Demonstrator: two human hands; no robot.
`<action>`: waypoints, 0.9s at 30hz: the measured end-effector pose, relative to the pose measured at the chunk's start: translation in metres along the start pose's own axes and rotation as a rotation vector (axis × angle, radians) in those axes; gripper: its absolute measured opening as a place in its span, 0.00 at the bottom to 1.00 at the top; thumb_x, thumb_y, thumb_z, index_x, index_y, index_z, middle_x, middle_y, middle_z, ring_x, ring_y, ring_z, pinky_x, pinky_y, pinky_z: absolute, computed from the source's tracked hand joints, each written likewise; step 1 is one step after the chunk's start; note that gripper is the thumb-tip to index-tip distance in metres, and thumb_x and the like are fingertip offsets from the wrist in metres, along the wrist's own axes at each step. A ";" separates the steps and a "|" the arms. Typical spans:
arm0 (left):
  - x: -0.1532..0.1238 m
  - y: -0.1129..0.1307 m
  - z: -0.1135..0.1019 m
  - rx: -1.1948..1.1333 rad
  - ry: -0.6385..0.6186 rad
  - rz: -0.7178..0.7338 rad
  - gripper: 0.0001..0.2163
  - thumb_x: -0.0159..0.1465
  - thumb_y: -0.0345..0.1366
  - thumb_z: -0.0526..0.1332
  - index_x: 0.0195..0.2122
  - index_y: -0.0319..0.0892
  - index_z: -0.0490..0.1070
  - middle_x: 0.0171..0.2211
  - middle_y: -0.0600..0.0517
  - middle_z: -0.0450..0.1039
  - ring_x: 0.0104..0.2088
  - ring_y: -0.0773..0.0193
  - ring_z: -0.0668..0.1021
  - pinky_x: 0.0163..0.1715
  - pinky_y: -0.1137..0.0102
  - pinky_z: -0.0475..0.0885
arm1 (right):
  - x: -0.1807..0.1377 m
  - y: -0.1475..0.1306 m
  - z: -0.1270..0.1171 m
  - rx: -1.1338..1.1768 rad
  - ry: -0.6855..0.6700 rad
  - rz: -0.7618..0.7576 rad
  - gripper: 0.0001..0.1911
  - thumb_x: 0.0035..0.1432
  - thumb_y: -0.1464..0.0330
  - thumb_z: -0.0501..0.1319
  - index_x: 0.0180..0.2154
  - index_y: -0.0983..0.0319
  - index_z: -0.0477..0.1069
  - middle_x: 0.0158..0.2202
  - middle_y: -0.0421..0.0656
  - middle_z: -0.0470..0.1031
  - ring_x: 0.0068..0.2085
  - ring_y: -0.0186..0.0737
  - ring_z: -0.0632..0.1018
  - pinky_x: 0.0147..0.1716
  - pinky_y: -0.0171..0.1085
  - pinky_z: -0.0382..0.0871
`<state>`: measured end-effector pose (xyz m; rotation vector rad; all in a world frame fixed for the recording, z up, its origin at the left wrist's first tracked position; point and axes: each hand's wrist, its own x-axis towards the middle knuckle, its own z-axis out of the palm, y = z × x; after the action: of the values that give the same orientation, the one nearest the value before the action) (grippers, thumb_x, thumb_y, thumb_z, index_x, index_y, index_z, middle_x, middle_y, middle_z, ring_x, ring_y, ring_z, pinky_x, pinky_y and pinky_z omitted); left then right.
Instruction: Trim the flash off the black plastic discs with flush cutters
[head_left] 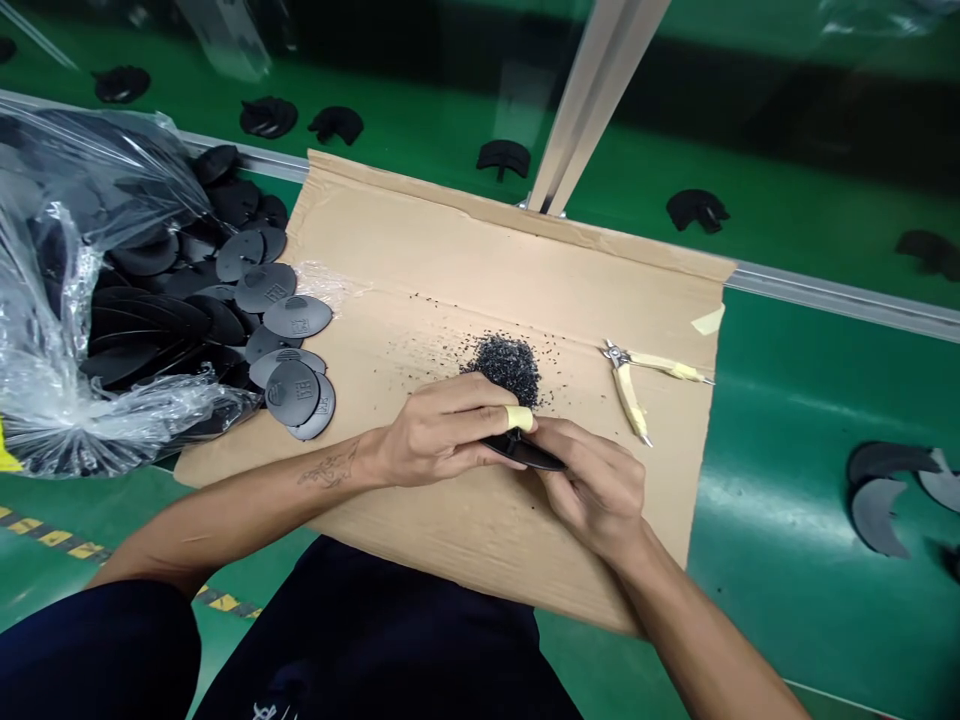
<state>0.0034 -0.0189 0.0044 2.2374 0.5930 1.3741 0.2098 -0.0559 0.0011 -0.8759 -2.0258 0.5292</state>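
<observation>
Both my hands meet over a sheet of cardboard [450,250] and hold one flat black plastic part [534,456] edge-on between them. My left hand [442,430] is closed round its left end, with a yellow finger cot on the index fingertip. My right hand [596,485] is closed on its right end from below. Just beyond my fingers lies a small heap of black plastic trimmings [508,365].
Yellow-handled cutters [630,385] lie on the cardboard to the right. A clear plastic bag [67,300] spills several black oval parts [292,390] at the left. More black pieces [885,490] lie on the green surface, and a metal rail [840,295] runs behind the cardboard.
</observation>
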 end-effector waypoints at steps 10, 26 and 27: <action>0.002 0.003 -0.001 -0.045 -0.036 -0.044 0.06 0.69 0.31 0.63 0.45 0.36 0.74 0.38 0.45 0.78 0.37 0.65 0.79 0.37 0.69 0.78 | 0.001 0.006 0.001 0.049 0.000 -0.050 0.18 0.61 0.82 0.61 0.51 0.62 0.73 0.45 0.48 0.82 0.44 0.39 0.84 0.43 0.33 0.82; 0.002 0.005 0.000 -0.104 -0.045 -0.065 0.08 0.70 0.30 0.61 0.49 0.38 0.75 0.39 0.44 0.79 0.38 0.65 0.80 0.37 0.68 0.79 | 0.002 0.004 -0.003 0.087 -0.031 0.005 0.17 0.61 0.80 0.62 0.50 0.61 0.75 0.46 0.49 0.83 0.44 0.41 0.85 0.42 0.35 0.82; 0.002 0.005 0.000 -0.104 -0.048 -0.067 0.08 0.70 0.30 0.61 0.49 0.38 0.75 0.39 0.44 0.79 0.38 0.65 0.80 0.37 0.68 0.79 | 0.002 0.004 -0.003 0.095 -0.028 0.002 0.17 0.61 0.81 0.62 0.50 0.62 0.75 0.47 0.49 0.82 0.44 0.40 0.85 0.42 0.35 0.82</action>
<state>0.0046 -0.0219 0.0089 2.1425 0.5621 1.2841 0.2128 -0.0520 0.0010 -0.8180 -2.0078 0.6363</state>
